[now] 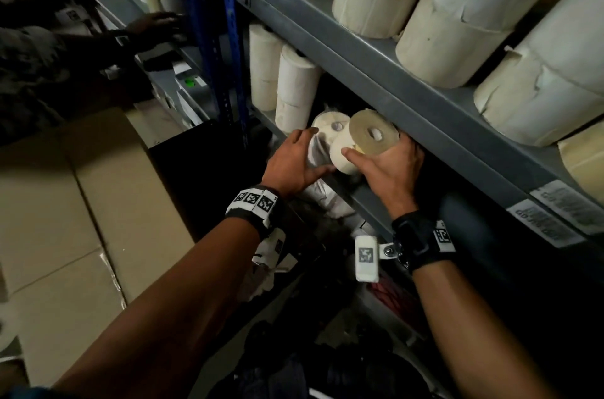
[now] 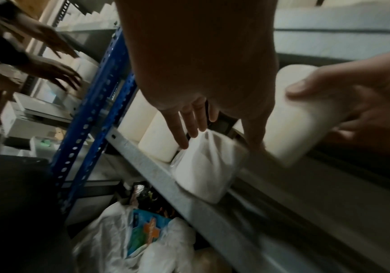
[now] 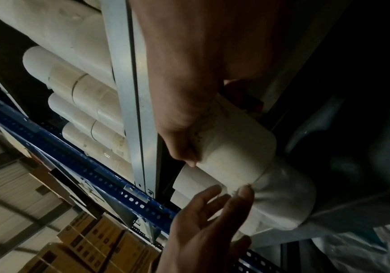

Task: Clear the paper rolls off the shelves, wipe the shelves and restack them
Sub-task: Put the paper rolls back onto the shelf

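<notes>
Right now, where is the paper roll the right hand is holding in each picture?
Head view: the paper roll sits at centre, under the grey shelf, gripped by the right hand.
Left wrist view: the roll is at the right, tilted.
Right wrist view: the roll is at centre right.
Shared landmark: the blue upright post.

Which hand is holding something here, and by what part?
The right hand grips a paper roll around its curved side, thumb on one flank, fingers wrapped behind. The left hand lies open, fingers straight against a plastic-wrapped roll, holding nothing.
</notes>
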